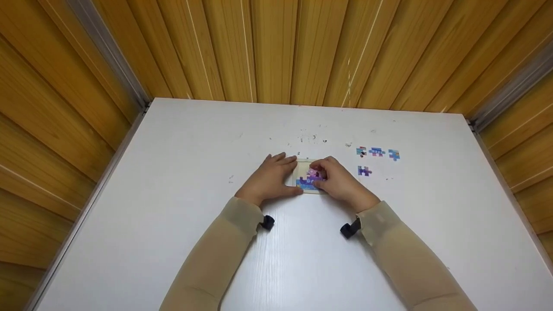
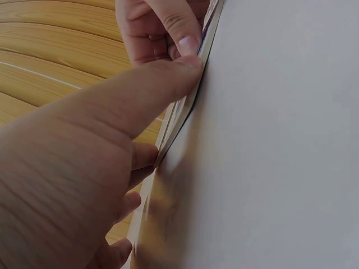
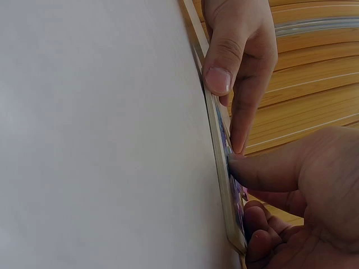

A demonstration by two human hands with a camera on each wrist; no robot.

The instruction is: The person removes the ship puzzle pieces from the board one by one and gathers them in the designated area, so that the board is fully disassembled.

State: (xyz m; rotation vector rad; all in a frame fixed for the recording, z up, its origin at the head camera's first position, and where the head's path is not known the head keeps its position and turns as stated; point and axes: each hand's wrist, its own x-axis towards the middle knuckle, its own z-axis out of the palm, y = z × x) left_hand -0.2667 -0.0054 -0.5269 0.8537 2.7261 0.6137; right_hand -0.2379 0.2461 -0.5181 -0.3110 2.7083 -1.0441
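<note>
A small pale puzzle tray lies on the white table, its lower part filled with blue and purple picture pieces. My left hand rests at the tray's left side, fingers extended, with the thumb on the near edge and the index fingertip by the far corner. Over the tray's right half, my right hand has curled fingers and pinches a pink and purple puzzle piece against the picture. In the right wrist view a pink edge of that puzzle piece shows between thumb and fingers; the rest is hidden.
To the right of the tray lie several loose puzzle pieces: one with red and black, a blue one, a blue and yellow one and a purple one. Wood-patterned walls border the white table.
</note>
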